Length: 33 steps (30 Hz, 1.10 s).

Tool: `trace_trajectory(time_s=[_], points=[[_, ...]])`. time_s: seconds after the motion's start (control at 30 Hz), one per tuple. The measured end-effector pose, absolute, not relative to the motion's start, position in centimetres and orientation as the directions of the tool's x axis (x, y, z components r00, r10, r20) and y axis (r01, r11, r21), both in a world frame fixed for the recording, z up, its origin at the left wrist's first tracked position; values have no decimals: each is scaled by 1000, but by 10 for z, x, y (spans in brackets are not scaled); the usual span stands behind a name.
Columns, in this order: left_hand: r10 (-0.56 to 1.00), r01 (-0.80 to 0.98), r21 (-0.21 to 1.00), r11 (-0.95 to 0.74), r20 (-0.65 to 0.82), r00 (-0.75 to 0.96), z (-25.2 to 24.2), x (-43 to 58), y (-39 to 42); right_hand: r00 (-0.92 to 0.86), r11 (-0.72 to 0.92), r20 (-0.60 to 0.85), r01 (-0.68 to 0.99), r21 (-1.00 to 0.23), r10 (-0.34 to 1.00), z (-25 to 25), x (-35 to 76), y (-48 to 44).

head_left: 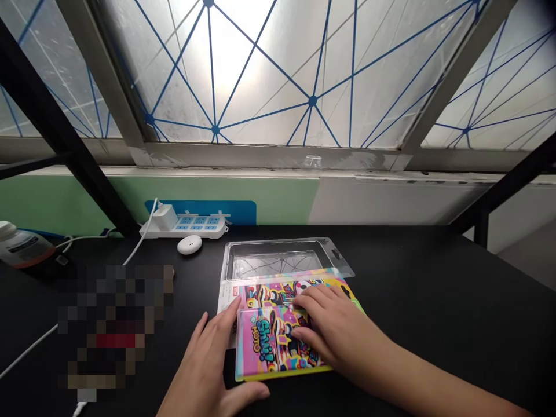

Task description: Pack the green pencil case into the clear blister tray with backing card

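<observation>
A flat, colourful box (pixel 260 341) with cartoon print on pink lies on the black table, its front edge yellow. Under and behind it is a matching printed card (pixel 260 294). My left hand (pixel 208 359) is beside the box's left end, fingers stretched and thumb apart, with the fingertips near its back left corner. Across the right part of the box is my right hand (pixel 332 324), thumb on the printed face and fingers bent over the back edge. Its palm covers the box's right end. Beyond the card lies a clear plastic blister shell (pixel 278 260).
A white power strip (pixel 200 227) with a plugged-in charger stands against the wall, a white oval case (pixel 189 244) before it. A white bottle (pixel 21 246) is at far left. A blurred-out item (pixel 117 324) and a white cable lie left of my hands. Black frame bars flank the table.
</observation>
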<state>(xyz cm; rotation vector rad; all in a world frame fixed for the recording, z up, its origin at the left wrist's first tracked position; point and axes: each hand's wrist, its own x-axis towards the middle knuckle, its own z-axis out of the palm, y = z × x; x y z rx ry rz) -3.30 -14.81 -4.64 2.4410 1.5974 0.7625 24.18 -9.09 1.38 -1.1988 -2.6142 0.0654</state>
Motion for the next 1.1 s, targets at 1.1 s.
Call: trace_trajectory(time_s=[1.1], points=[[974,723,657,-212,80,213,-20,-37,-156,-427,428,135,727,-537,894,-12,346,-120]])
